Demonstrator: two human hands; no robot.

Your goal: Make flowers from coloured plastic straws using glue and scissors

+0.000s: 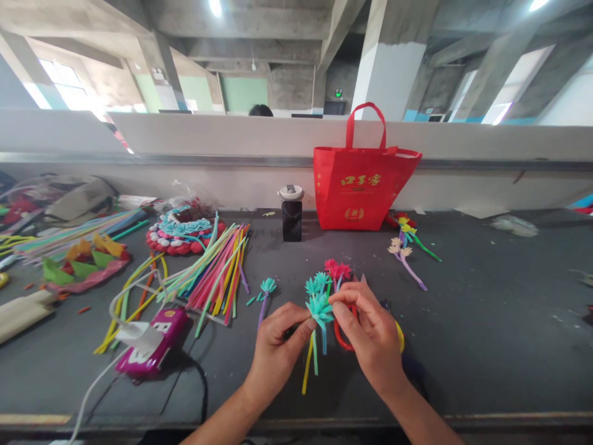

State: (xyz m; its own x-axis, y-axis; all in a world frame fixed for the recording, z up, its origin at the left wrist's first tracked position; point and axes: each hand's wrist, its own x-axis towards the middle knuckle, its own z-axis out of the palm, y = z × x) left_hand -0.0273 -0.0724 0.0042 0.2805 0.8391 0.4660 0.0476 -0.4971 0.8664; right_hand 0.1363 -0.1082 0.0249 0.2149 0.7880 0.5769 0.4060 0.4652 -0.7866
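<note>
Both my hands meet over the dark table point(486, 321) near its front edge. My left hand point(278, 346) pinches the stems of a teal flower point(319, 307) made of plastic strips, with yellow and green stems hanging below. My right hand point(370, 330) pinches the same flower's head from the right, fingers closed; red-handled scissors point(340, 339) and something yellow lie under it. More teal and red strip flowers point(336, 270) lie just behind the hands. A single teal flower on a purple stem point(266, 290) lies to the left.
A bundle of coloured strips point(217, 272) fans out at left centre. A pink glue gun point(155, 343) with a white cable sits front left. A red tote bag point(361, 179), a dark phone point(291, 219), finished flowers point(407, 247) and craft piles point(83, 259) stand farther back.
</note>
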